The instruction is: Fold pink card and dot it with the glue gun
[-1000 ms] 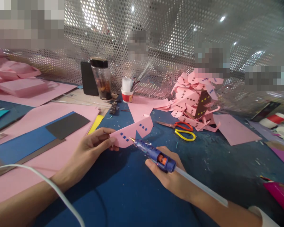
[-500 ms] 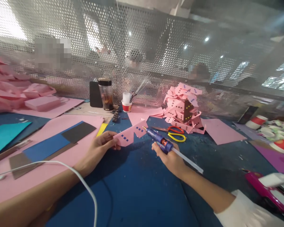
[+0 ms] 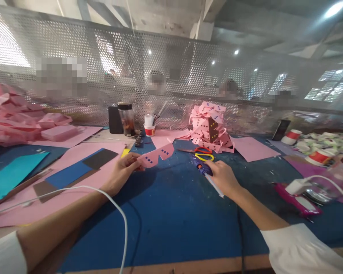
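My left hand [image 3: 127, 169] pinches one end of a pink paper cutout [image 3: 151, 158] that carries small blue squares; its far end sticks out to the right above the blue table. My right hand [image 3: 221, 173] is wrapped round a blue glue gun [image 3: 200, 167], with a clear glue stick [image 3: 215, 186] jutting from its back. The gun's nozzle points away from me, beside the scissors [image 3: 202, 153] with red and yellow handles. Behind them rises a heap of pink cutouts with dark blue squares [image 3: 207, 127].
Pink pieces [image 3: 14, 118] pile up at the left, near blue and black sheets [image 3: 71, 171]. A lidded jar [image 3: 128, 120] and a red-white paper cup [image 3: 149, 129] stand by the perforated screen [image 3: 171, 57]. A white cable [image 3: 114, 205] crosses my left forearm. A magenta power strip [image 3: 297, 199] lies right.
My right hand has drawn the glue gun away from the pink cutout, rightward toward the scissors. The left hand still holds the cutout. The head view has tilted upward slightly.
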A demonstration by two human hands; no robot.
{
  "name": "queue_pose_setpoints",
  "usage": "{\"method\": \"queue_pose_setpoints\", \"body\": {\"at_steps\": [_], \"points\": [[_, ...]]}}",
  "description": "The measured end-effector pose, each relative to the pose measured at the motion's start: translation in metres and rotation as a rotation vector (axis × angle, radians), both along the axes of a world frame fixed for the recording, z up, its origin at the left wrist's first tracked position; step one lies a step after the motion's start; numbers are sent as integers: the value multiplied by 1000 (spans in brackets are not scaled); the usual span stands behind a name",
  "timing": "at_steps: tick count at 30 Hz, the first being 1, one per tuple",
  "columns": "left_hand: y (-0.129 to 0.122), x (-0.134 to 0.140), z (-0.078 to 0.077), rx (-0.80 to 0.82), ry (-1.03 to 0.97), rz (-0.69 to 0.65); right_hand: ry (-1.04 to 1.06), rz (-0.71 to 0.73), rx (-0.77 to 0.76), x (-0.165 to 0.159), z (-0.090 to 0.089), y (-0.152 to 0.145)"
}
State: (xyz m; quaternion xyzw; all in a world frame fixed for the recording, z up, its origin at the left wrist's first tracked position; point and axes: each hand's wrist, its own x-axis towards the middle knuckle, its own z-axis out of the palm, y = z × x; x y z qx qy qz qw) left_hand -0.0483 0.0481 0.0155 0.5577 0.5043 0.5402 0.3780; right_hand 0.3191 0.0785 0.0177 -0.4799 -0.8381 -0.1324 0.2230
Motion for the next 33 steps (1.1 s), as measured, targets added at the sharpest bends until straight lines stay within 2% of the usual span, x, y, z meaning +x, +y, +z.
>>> {"method": "queue_pose_setpoints", "body": {"at_steps": [6,11,16,21,28,33], "points": [[-3,2,2,73,80,28,-79,-55,-39,-3,12,-3],[-3,1,-1,113,173,41,-66,-74,-83,1,12,0],[-2,-4,-5,61,216,16,-54,-81,-89,6,14,2],[-3,0,0,10,177,-5,-40,-103,-101,13,21,1],[-4,-1,1,3,177,-26,-155,-234,-147,28,27,-14],[-1,-3,-4,-12,159,-41,-168,-377,-266,47,18,-25]]}}
